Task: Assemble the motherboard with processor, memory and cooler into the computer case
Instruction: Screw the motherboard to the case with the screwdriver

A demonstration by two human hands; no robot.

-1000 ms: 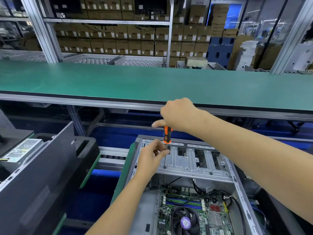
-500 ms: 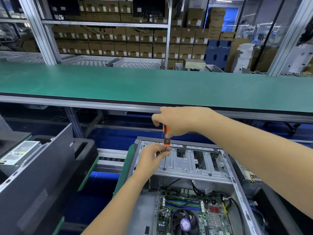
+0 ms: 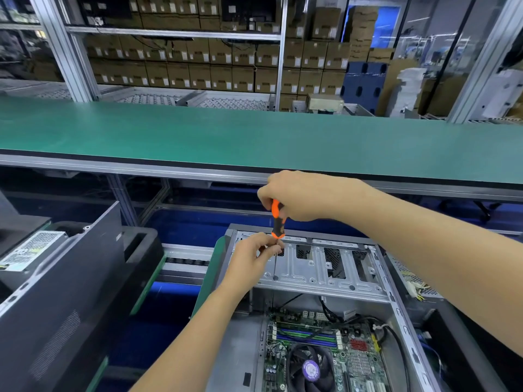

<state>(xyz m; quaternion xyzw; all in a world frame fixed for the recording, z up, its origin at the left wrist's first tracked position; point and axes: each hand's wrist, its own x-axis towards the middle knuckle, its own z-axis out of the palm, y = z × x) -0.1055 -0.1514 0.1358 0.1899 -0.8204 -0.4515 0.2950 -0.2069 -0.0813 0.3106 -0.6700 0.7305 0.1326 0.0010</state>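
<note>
**Screw going into the drive bracket**

At far left a second, dark case (image 3: 65,278) stands apart from the work and plays no part here. The case (image 3: 396,304) in hand lies open in front of the person, lower centre to right, on the conveyor below the green bench (image 3: 254,137).

The left hand (image 3: 252,261) reaches up from below, its fingertips (image 3: 270,246) pinched round the thin shaft of the screwdriver (image 3: 278,219) just under the handle, steadying it. The shaft runs down from those fingers to the bracket (image 3: 319,270), the pale metal plate across the top of the case, and its tip sits on a hole near the plate's left front corner. Whether a screw is already under the tip is too small to tell.

The right hand (image 3: 300,196) comes in from the right and grips the orange and black handle from above, fingers curled round the top.

The board (image 3: 325,352) already lies in the case floor below the bracket, with memory sticks (image 3: 305,335) and cooler (image 3: 311,369) fitted, so the main fitting looks done. The step in hand seems to be fastening the bracket. The next move calls for keeping the shaft upright over the hole, pressing down lightly and turning the handle, with the left fingers loose enough to let the shaft spin.
</note>
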